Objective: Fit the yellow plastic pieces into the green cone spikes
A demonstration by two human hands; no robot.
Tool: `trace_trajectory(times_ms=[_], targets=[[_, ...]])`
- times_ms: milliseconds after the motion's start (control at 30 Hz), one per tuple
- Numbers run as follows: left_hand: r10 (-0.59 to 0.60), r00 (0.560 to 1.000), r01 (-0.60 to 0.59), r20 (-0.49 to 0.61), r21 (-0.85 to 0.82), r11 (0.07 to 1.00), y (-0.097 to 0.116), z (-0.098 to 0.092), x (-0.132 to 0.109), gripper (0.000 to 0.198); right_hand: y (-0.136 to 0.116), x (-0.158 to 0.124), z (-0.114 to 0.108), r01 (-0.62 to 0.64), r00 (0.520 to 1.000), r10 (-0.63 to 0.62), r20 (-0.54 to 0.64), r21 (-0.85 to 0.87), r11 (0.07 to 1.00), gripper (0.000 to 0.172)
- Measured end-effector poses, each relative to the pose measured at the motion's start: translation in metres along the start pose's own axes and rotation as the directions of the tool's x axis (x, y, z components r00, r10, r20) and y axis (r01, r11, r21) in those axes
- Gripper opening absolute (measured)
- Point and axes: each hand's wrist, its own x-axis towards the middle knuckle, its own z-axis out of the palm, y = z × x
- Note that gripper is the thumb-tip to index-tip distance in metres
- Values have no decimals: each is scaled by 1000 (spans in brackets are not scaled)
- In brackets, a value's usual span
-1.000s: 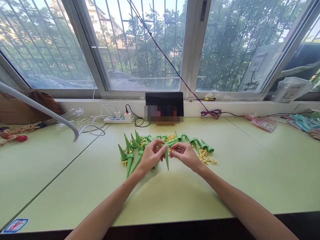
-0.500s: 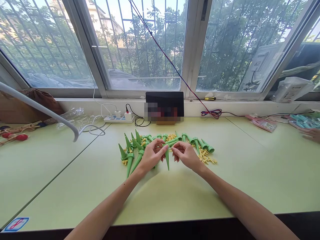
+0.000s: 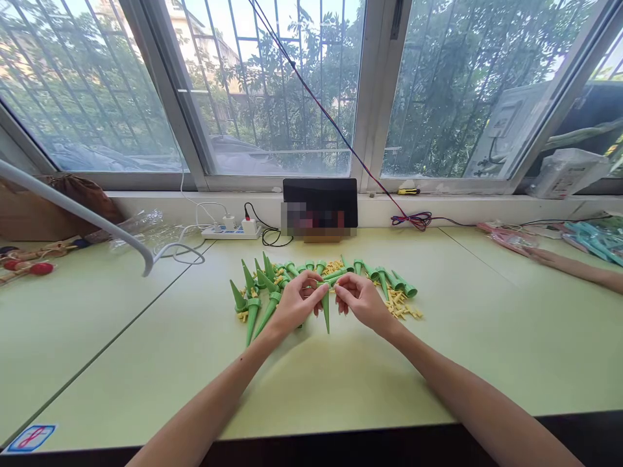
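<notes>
Near the middle of the table, my left hand [image 3: 299, 301] is closed on a green spike [image 3: 326, 312], whose tip points down. Close beside it on the right, my right hand [image 3: 360, 299] is pinched at the spike's upper end; what its fingertips hold is too small to make out. Several green cone-shaped spikes [image 3: 252, 314] lie and stand to the left of and behind my hands. More green spikes [image 3: 383, 282] lie to the right, next to a scatter of small yellow pieces [image 3: 402, 303].
A dark screen [image 3: 320, 204] stands by the wall, with a white power strip [image 3: 231, 231] on its left. Coiled wires [image 3: 413, 221] lie right of it. A white curved arm [image 3: 78, 207] crosses the left side. Another person's arm [image 3: 579, 267] reaches in from the right toward pink packets [image 3: 509, 237].
The other person's arm has reached further in from the right, to the pink packets. My hands and the green spike have hardly moved.
</notes>
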Motion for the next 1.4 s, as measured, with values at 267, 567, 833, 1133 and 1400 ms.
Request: trace_trajectory(times_ms=[267, 567, 833, 1133, 1400], targets=[[3, 1000, -3, 25, 8, 1000, -4, -1, 1, 26, -5, 0, 1, 8, 999, -7, -48, 29, 1000, 22], [-10, 999, 12, 46, -38, 999, -2, -1, 1, 28, -3, -1, 1, 12, 1000, -11, -28, 9, 1000, 22], [-19, 998, 25, 61, -95, 995, 1, 0, 1, 30, -1, -1, 1, 19, 1000, -20, -15, -24, 1000, 20], [-23, 994, 39, 108, -145, 989, -6, -1, 2, 33, -3, -2, 1, 24, 999, -26, -27, -41, 999, 22], [-33, 995, 46, 92, -149, 988, -4, -1, 1, 34, -6, -2, 0, 21, 999, -23, -28, -59, 998, 21]])
